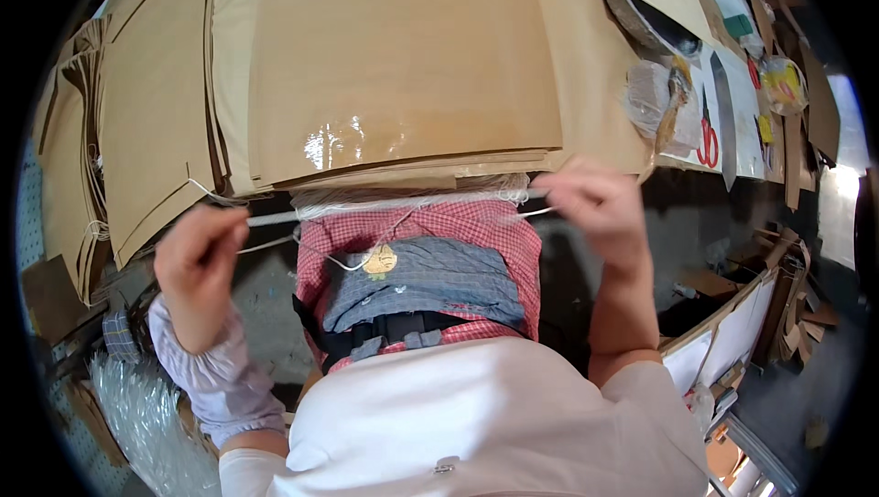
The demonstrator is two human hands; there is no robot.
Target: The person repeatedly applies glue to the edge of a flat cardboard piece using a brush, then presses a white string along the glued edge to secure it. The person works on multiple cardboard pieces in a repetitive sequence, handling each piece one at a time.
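Note:
A white cord is stretched nearly straight across my lap, just below the table's near edge. Its left end is pinched in my left hand, with the fingers closed. My right hand, slightly blurred, closes around the other end. Loose white strands lie along the cord, and a thinner loop hangs down over my blue apron and red checked cloth. Beyond the cord lies a stack of brown paper sheets or bags, shiny near its front edge.
More brown paper stacks fill the left side. At the right are red-handled scissors, a long knife blade jutting past the table edge, and a clear plastic-wrapped roll. Clear plastic strips sit low at left; cardboard pieces lie at right.

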